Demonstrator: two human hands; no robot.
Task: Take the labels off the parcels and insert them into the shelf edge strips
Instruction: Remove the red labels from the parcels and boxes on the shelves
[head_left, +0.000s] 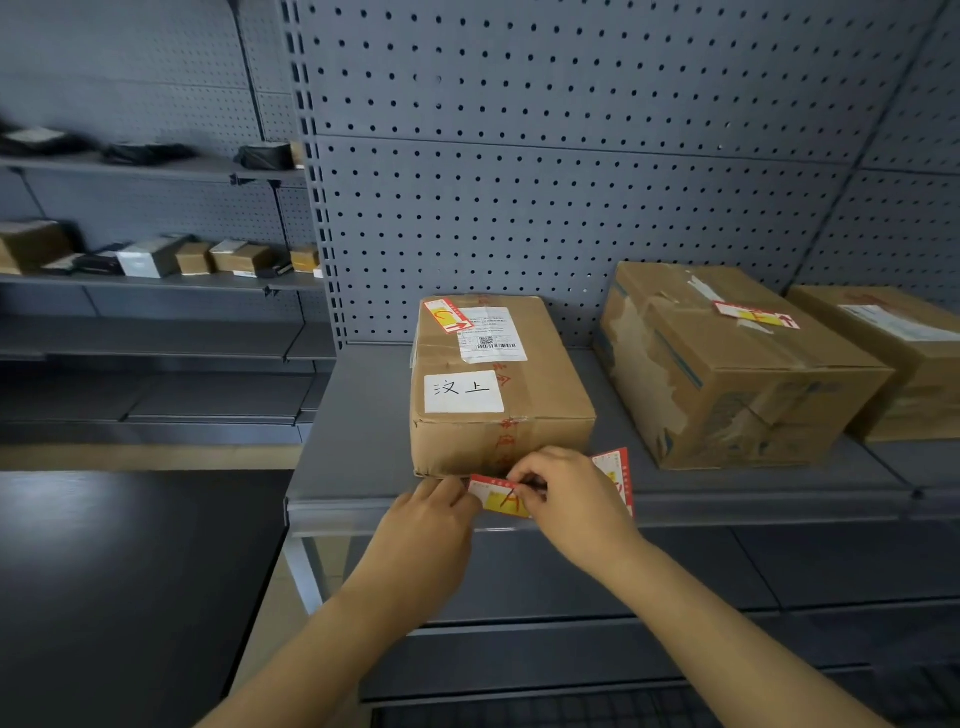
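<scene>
A red, white and yellow label (497, 498) sits at the shelf edge strip (343, 512), in front of a brown parcel (498, 384). My left hand (431, 519) pinches the label's left end against the strip. My right hand (566, 499) pinches its right part, and a second red-edged label (618, 475) sticks out behind this hand. The parcel carries another red label (447, 315) at its far left corner, plus two white stickers. A larger parcel (737, 369) to the right bears a red and yellow label (756, 315).
A third parcel (904, 358) stands at the far right on the same grey shelf (358, 431). A pegboard back wall (571, 171) rises behind. Shelves at the left hold several small boxes (156, 257) and dark packets. A dark surface (130, 571) lies at the lower left.
</scene>
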